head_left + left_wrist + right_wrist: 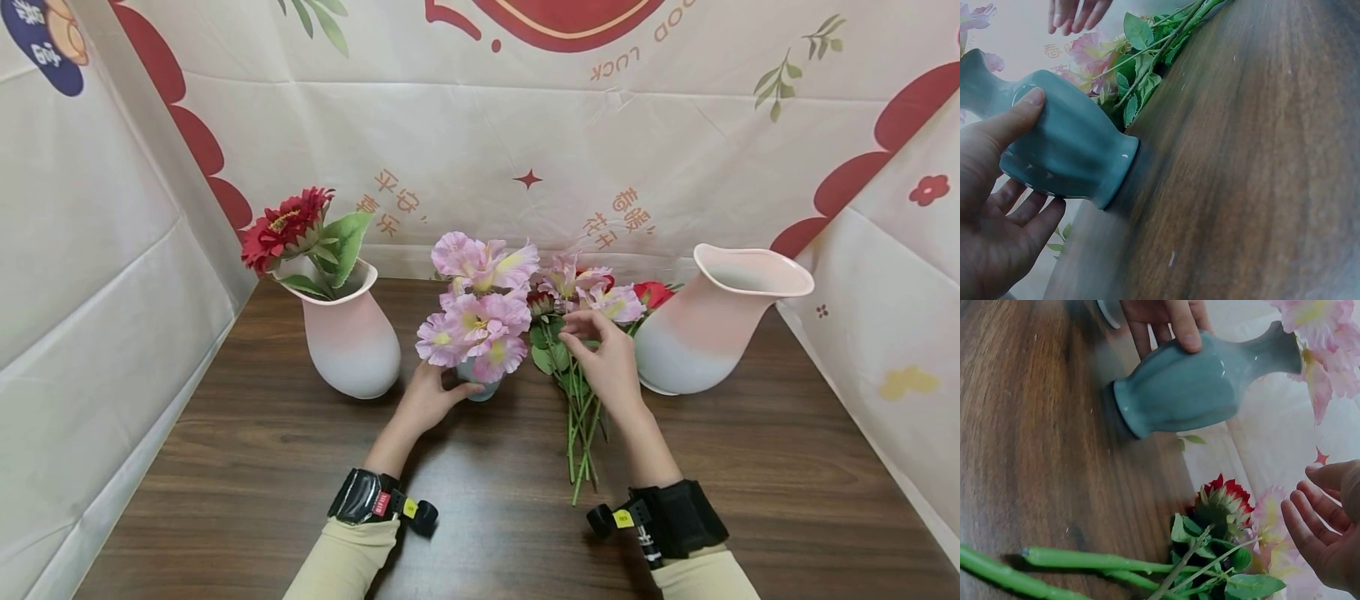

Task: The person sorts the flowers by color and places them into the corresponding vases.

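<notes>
I watched apparent flower arranging: the left hand [431,402] gripped a small, glossy blue-green vase [482,392] of ruffled pink blooms [483,321]; right of it, the empty, half-open right hand [612,364] hovered near loose green-stemmed flowers [621,305], probably needing to pinch one next.

The blue-green vase [1066,140] looks like glazed ceramic, smooth and glossy, with bright highlights. The two-tone vase on the left [352,346] and its flared counterpart on the right [693,337] look smooth with a softer sheen. The pink flowers [480,321] have thin, ruffled, cloth-like petals; the green stems [1085,559] resemble smooth plastic. The desk [247,492] shows wood grain with a low sheen. The backdrop [450,125] is creased, printed sheeting. The sleeves [341,562] are matt cloth.
</notes>
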`<state>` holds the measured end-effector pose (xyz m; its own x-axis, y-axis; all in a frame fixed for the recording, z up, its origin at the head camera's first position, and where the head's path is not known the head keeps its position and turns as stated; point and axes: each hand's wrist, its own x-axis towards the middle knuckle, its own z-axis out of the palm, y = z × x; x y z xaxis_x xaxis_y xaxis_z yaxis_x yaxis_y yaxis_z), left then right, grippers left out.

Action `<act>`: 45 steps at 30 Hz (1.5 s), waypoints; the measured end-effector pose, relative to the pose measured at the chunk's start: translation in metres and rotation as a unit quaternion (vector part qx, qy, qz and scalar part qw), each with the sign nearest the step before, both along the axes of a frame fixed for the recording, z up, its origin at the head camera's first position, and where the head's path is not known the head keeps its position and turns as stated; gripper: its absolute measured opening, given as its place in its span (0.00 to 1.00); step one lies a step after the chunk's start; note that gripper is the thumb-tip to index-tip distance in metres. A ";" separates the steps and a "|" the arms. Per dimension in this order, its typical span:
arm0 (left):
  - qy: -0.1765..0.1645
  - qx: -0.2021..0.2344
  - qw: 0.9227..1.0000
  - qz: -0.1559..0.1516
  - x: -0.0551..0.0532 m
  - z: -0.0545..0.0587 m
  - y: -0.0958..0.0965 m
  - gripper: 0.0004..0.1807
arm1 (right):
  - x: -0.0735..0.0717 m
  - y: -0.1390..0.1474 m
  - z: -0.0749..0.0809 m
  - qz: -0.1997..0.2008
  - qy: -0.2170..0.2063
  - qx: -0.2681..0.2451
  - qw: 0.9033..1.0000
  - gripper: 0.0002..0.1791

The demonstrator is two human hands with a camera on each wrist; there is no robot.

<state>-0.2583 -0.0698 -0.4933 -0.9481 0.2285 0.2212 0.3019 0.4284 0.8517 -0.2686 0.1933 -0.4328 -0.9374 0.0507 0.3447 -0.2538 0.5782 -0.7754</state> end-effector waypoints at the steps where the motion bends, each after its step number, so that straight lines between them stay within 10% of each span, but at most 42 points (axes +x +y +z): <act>1: -0.001 0.000 1.000 0.000 0.000 0.000 0.000 0.40 | 0.000 0.001 -0.001 -0.004 -0.007 0.004 1.000 0.12; 45: 0.001 0.002 1.000 0.000 0.000 -0.001 0.000 0.40 | -0.011 0.020 -0.034 -0.021 -0.166 0.117 0.979 0.15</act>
<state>-0.2580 -0.0701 -0.4942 -0.9475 0.2277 0.2245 0.3041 0.4252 0.8525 -0.2800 0.2137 -0.4667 -0.9985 0.0482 0.0274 0.0184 0.7544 -0.6562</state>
